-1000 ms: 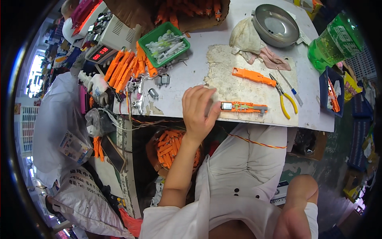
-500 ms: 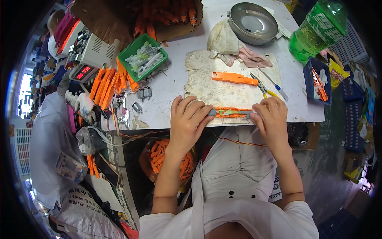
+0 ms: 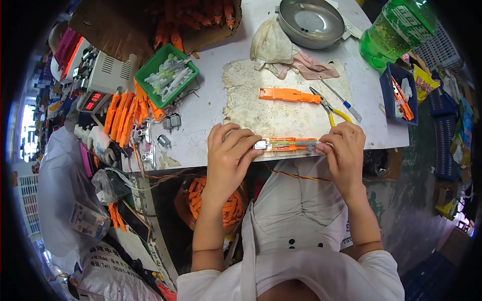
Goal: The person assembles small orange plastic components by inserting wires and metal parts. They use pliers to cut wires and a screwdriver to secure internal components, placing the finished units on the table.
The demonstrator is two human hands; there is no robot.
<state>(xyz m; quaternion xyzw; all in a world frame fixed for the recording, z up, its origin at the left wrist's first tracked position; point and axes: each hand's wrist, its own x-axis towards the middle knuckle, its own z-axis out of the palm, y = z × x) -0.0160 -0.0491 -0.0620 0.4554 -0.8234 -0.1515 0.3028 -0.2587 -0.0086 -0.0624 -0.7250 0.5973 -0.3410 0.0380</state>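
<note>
At the table's near edge lies an orange plastic shell [image 3: 287, 144] with green and grey parts inside. My left hand [image 3: 228, 158] grips its left end, where a small silvery motor [image 3: 260, 145] shows beside the fingertips. The right end is pinched by my right hand [image 3: 344, 150], next to a grey piece [image 3: 306, 144] lying along the shell. Beyond them, a second orange shell [image 3: 288, 95] rests on the worn mat [image 3: 238, 108]. Yellow-handled pliers [image 3: 329, 108] and a blue-and-clear screwdriver [image 3: 344, 103] lie to its right.
On the left stand a green tray [image 3: 168, 75] of pale parts, orange shells [image 3: 120, 118], loose motors [image 3: 172, 121] and a meter box [image 3: 103, 80]. Cloths [image 3: 273, 45], a metal bowl [image 3: 311, 25], a green bottle [image 3: 399, 32] and a blue bin [image 3: 396, 95] sit farther right.
The silvery motor now shows at the shell's left end, where a grey part and my left fingers were before. The view has shifted slightly; both hands stay at the shell's ends.
</note>
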